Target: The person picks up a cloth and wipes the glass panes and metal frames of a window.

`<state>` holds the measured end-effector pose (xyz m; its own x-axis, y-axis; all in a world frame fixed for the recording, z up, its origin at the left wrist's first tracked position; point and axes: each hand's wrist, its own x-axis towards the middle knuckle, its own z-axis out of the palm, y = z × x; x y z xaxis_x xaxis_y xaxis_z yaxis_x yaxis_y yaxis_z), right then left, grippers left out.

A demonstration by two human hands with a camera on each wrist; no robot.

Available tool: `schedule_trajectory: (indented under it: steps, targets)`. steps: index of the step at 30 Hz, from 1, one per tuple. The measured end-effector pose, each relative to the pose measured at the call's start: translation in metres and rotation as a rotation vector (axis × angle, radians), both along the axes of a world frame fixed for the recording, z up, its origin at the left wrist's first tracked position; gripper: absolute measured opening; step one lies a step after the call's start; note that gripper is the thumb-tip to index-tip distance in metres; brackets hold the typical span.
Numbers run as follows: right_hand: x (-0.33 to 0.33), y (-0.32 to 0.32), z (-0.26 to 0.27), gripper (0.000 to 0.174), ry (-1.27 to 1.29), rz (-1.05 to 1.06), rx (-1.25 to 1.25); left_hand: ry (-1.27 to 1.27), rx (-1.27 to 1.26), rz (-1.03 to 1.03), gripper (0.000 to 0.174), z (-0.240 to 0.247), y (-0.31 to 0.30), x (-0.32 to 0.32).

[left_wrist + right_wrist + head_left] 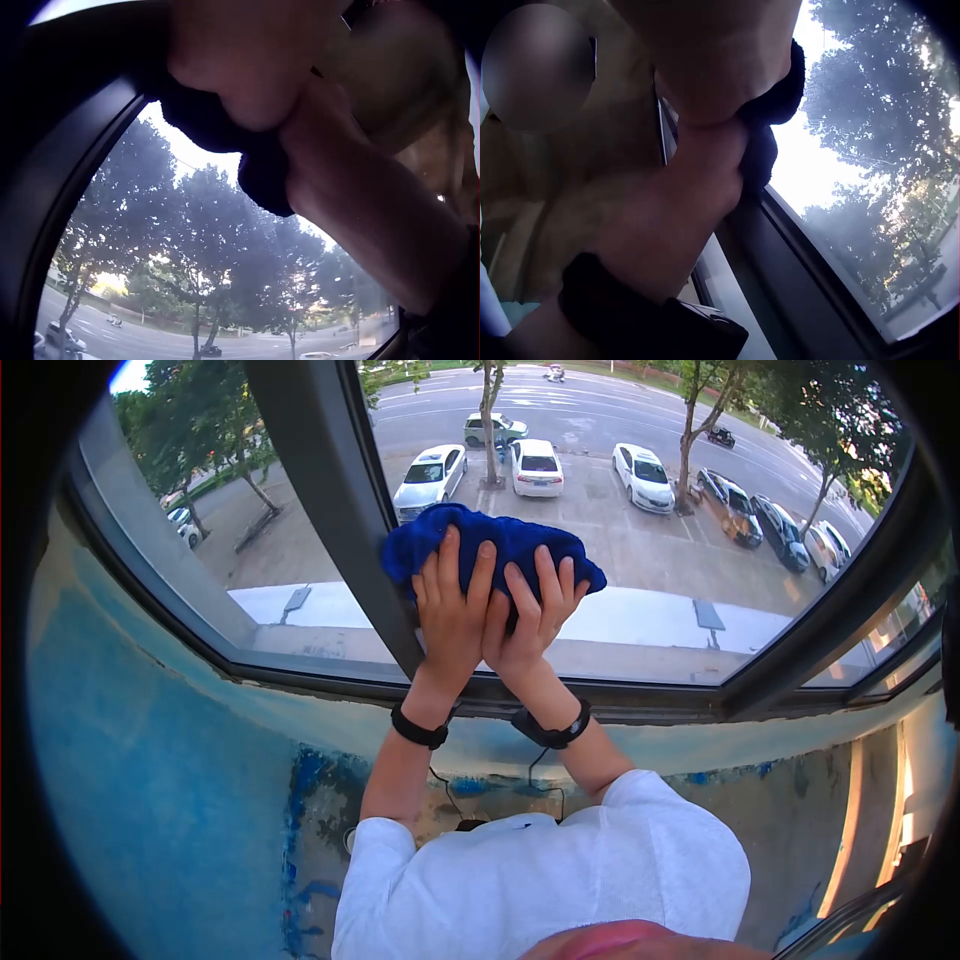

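Blue cloth (513, 543), upper centre of frame: probably light, soft; best held mid-width. Left grip (455, 605), right grip (532, 618): fingers spread against it.

Fingers (450, 560) hide the blue cloth (515, 540) — in part.

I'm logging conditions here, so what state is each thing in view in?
Blue cloth: rumpled, under both hands at the window; wet or dry, can't tell.
Left hand: fingers extended on the cloth.
Right hand: fingers extended and spread on the cloth.
Black wristbands: fastened round both wrists.
Window glass: see-through; cleanness unclear.
White cars: standing outside, apparently parked.
Wall: blue paint, patchy in places.
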<state>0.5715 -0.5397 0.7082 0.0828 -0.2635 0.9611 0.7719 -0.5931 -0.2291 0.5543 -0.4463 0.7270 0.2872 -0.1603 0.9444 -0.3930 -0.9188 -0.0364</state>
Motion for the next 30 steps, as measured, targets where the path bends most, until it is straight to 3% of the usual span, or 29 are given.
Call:
schedule_trajectory:
  steps: [6,12,15,18,19,21,23,26,30]
  targets:
    - [0.0,-0.078,0.021,0.03,0.012,-0.069,-0.188,-0.065,-0.061,0.151,0.058,-0.007,-0.073,0.02]
    - [0.015,-0.216,0.028,0.034,-0.019,-0.191,-0.098,-0.145,-0.014,0.02,0.05,0.023,-0.212,0.027]
    - [0.021,-0.297,0.013,0.035,-0.008,-0.301,-0.057,-0.119,0.084,-0.133,0.052,0.019,-0.29,0.03]
    - [0.014,-0.365,-0.017,0.037,0.029,-0.448,-0.085,-0.08,0.12,-0.268,0.052,-0.015,-0.364,0.041]
    - [0.008,-0.373,-0.023,0.037,0.02,-0.456,-0.092,-0.067,0.227,-0.253,0.051,-0.012,-0.369,0.033]
    - [-0.001,-0.375,-0.03,0.038,0.156,-0.361,0.1,-0.014,0.196,-0.328,0.049,-0.018,-0.378,0.032]
    - [-0.009,-0.36,-0.016,0.037,0.149,-0.391,0.078,0.128,0.099,-0.437,0.046,-0.015,-0.371,0.024]
    - [-0.009,-0.327,-0.012,0.039,0.193,-0.389,0.041,0.052,0.132,-0.355,0.049,-0.012,-0.332,0.027]
    - [0.018,-0.251,-0.022,0.04,0.017,-0.236,0.005,-0.079,0.056,-0.179,0.053,-0.008,-0.246,0.019]
